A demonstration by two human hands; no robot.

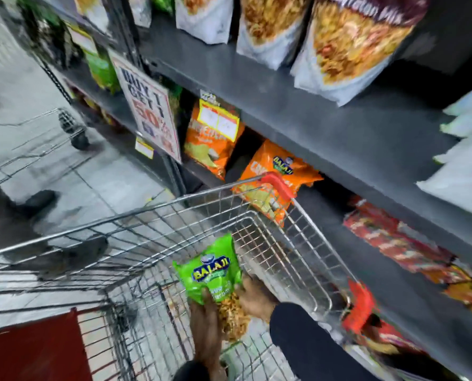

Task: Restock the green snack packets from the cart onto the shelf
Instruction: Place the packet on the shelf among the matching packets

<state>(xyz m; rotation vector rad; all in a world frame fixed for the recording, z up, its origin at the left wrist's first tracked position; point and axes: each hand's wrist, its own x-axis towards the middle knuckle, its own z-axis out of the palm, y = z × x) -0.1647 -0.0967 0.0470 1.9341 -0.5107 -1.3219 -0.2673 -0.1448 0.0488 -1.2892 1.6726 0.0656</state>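
Both hands are down inside the wire cart (pixel 257 215), closed on one green snack packet (pixel 208 268): the left hand (pixel 206 323) wraps the packet's lower left part with fingers curled over its front, and the right hand (pixel 254 295) presses against its lower right edge, though blur hides how tightly those fingers curl. That packet stands nearly upright above the cart's base, its top pointing toward the shelf (pixel 325 127), not yet clear of the basket rim. To do this lift well, I judge the grip should stay on the sealed edges, not the puffed middle, and the packet should rise straight up past the rim before swinging toward the shelving, where orange packets (pixel 279 171) sit just beyond the cart's red corner (pixel 280 184).
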